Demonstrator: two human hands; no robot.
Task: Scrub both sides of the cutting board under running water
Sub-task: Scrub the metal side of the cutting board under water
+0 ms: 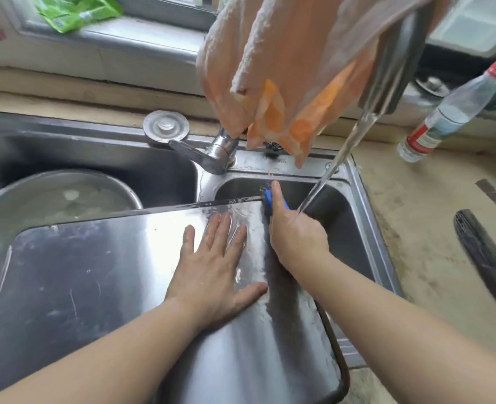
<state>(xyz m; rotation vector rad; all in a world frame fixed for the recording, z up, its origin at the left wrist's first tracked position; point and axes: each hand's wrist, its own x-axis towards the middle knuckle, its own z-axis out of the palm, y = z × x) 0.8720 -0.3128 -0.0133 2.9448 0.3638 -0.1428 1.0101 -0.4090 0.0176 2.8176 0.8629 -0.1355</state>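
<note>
Over the sink (357,182), you scrubbed the cutting board (124,287).
Your left hand (211,272) pressed flat on it; your right hand (296,237) gripped a blue brush (268,199) at its far edge.

An orange cloth (273,71) hangs over the tap. A metal bowl (57,196) sits in the left basin. On the counter (433,217) lie a clear bottle (456,112) and a dark brush (485,258). A green bag (74,10) rests on the windowsill.
</note>
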